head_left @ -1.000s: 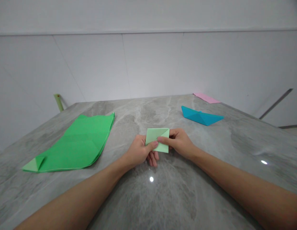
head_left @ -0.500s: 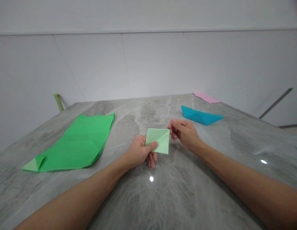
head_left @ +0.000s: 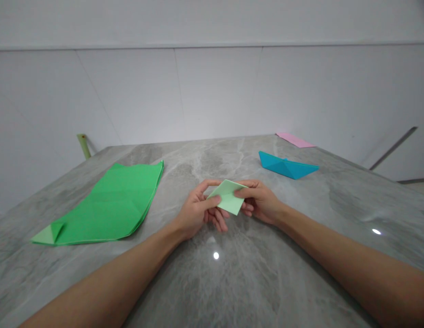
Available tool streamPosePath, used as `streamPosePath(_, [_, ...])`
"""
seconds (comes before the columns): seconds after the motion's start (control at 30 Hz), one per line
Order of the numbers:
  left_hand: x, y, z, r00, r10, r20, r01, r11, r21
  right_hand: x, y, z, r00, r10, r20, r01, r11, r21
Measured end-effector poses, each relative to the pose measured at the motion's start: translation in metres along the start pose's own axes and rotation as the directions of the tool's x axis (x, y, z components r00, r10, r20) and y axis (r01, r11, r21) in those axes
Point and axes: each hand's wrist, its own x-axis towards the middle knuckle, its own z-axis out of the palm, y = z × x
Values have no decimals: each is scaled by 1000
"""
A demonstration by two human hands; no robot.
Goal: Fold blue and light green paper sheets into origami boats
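A small square of folded light green paper [head_left: 229, 198] is held above the table between both hands, turned so that one corner points down. My left hand [head_left: 200, 207] grips its left corner, thumb on top and fingers underneath. On the opposite corner, my right hand [head_left: 261, 200] pinches the paper with its thumb on the front face. The fingertips behind the paper are partly hidden.
Bright green paper sheets [head_left: 111, 205] lie stacked at the left, one corner turned up. A blue folded paper boat [head_left: 287, 166] rests beyond my right hand. Pink paper [head_left: 295, 139] lies at the far right edge of the grey marbled table [head_left: 212, 282], near a white wall.
My right hand has closed on the right side of the green paper. The paper has turned from level to corner-down, and my left hand has shifted its grip.
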Motion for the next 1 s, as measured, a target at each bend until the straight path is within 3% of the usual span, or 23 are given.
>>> streamPosePath(0.13, [-1,4,-1,999,-3,55,12,986,-164,1,0,-3,998,-8,-54,10,1000,26])
streamPosePath(0.23, [-1,4,1,1000,-2,20,6,981,-196,1,1,-10,997,-78,-6,77,993,-85])
streamPosePath(0.37, [2,0,8,984,43,-170,-45,999,-10,2,3,-12,992,-102,71,109,987,-114])
streamPosePath(0.53, [4,-5,14,924,201,-325,-126,963,238,5,11,2,986,-88,-143,75,993,-94])
streamPosePath(0.67, [6,-4,13,929,130,-347,1,936,353,3,13,9,981,-131,-143,89,959,-268])
streamPosePath(0.8, [6,2,17,928,8,-372,116,943,311,2,12,8,972,-163,-169,99,936,-337])
streamPosePath(1.0, [5,5,21,927,-36,-373,130,964,231,10,17,6,933,-213,-289,113,938,-327])
